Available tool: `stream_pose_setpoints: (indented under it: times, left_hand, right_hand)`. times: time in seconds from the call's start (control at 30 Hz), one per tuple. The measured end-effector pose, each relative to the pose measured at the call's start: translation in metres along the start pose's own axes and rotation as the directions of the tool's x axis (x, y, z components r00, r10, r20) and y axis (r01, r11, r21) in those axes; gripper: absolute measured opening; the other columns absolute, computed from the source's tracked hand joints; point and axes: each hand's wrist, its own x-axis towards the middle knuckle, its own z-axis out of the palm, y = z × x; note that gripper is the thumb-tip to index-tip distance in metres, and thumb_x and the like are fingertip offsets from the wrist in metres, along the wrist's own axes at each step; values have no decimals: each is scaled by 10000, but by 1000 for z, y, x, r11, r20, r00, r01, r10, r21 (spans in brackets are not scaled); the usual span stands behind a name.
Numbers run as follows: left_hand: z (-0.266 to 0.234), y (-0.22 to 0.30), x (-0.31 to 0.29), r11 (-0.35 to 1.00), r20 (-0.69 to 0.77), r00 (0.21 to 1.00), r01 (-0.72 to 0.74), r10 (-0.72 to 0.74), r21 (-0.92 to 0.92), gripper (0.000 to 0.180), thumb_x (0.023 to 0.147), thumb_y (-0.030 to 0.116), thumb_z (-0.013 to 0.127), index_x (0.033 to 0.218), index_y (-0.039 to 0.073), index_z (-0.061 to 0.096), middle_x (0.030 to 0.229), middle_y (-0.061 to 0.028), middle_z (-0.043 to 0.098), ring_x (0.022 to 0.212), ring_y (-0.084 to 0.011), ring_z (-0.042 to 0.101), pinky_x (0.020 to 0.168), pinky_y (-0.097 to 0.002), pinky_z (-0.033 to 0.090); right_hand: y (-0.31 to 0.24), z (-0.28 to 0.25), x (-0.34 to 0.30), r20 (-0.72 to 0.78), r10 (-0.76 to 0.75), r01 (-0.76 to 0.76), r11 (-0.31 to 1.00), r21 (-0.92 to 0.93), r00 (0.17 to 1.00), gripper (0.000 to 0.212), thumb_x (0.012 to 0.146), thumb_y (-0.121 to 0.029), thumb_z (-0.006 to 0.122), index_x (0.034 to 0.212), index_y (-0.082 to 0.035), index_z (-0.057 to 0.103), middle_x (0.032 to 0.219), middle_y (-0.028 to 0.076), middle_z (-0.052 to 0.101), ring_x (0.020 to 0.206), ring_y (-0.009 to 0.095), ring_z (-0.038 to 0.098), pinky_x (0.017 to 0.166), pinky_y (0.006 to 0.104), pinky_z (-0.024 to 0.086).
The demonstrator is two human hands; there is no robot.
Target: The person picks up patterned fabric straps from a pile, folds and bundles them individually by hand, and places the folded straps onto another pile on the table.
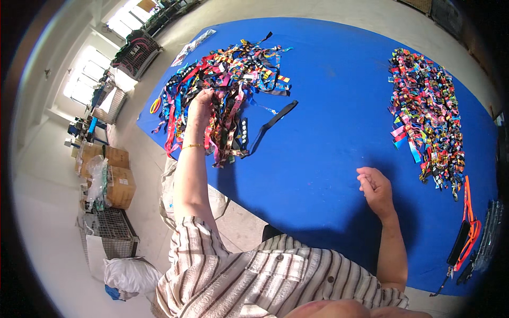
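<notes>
A tangled heap of multicoloured printed fabric straps lies on the far left of the blue table. My left hand reaches into that heap, its fingers closed on a strap; exactly which strap cannot be told. One black strap trails out from the heap's right side. Over the table's near right part hovers my right hand, fingers curled together, with nothing seen in them. Farther right, many short, bright fabric pieces lie in a long, dense, fairly orderly band.
The blue tabletop spreads between the two groups. Orange and black straps lie at the right edge, beside dark plastic-wrapped items. Clear plastic packaging rests at the far left corner. Cardboard boxes and a wire cage stand left on the floor.
</notes>
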Motion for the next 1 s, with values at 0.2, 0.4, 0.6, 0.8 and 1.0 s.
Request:
stream_pose_setpoints:
  times: [0.2,0.4,0.6,0.8,1.0]
  left_hand:
    - [10,19,-4,988,231,967,-74,104,-133,111,965,109,552,980,1,574,952,-112,664,908,-231,652,884,-340,499]
    - [42,40,-14,978,222,967,-82,125,-193,145,973,131,561,1024,-3,584,935,-126,684,798,-233,670,808,-342,540]
    - [111,54,-49,995,380,922,-91,68,41,179,976,179,582,1038,12,596,728,-52,629,637,-128,588,576,-254,451]
    - [198,22,-141,759,647,762,-440,32,480,148,990,169,575,979,41,651,722,-22,627,625,-110,584,561,-278,459]
    - [265,-12,-206,650,885,460,-652,-69,389,112,937,114,604,1025,66,651,872,-152,690,784,-339,693,660,-397,542]
  right_hand:
    - [-1,3,2,-1,-41,41,999,-27,999,182,927,-12,561,1086,-16,650,886,72,669,694,103,615,646,238,521]
    - [-2,1,0,3,-65,66,997,-31,998,176,932,-21,560,1084,-9,649,889,76,669,698,111,623,643,247,524]
    - [4,0,-2,-26,-69,69,998,14,997,160,939,-59,600,1076,2,657,896,71,655,718,107,624,635,250,507]
    - [10,4,-2,10,-123,119,973,196,992,293,899,-66,648,1188,-29,623,1024,81,660,900,119,626,755,265,507]
    - [-24,-3,-9,32,-403,404,915,-11,915,480,840,-129,697,1292,-42,561,1262,116,617,1197,270,569,1045,400,422]
